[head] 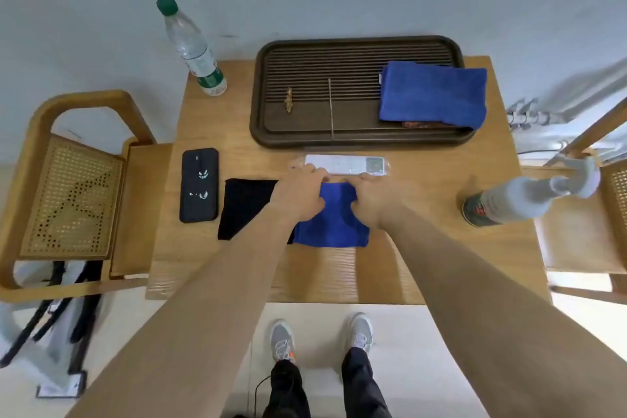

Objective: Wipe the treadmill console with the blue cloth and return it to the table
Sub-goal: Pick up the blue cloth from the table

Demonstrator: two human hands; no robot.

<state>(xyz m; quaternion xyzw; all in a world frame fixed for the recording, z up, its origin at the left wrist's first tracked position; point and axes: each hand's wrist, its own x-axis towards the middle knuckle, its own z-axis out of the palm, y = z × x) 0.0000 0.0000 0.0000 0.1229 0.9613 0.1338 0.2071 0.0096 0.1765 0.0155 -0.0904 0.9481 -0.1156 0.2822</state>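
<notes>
So from my feed, both hands are down on the small blue cloth [330, 217], which lies flat on the wooden table [424, 200] near the middle of its front edge. Left hand [300, 192] pinches the cloth's far left corner, fingers curled in tight on the fabric. Right hand [373, 198] does the same on the far right corner, thumb tucked under toward the middle. The cloth's left side overlaps a black cloth [242, 207] lying beside it.

Just past the fingertips there's a white remote [346, 164] in a clear wrap, touching or nearly touching the knuckles, can't say which. A black phone [199, 185] lies flat toward the table's left edge, next to the black cloth.

Along the back edge sits a dark slatted tray [305, 132], with a second, bigger blue towel [432, 95] folded on its right end. A water bottle [193, 47] with a green cap stands at the back left corner. A spray bottle [509, 200] stands by the right edge, pretty blurry. There's a wooden chair [68, 180] on the left side of the table.
</notes>
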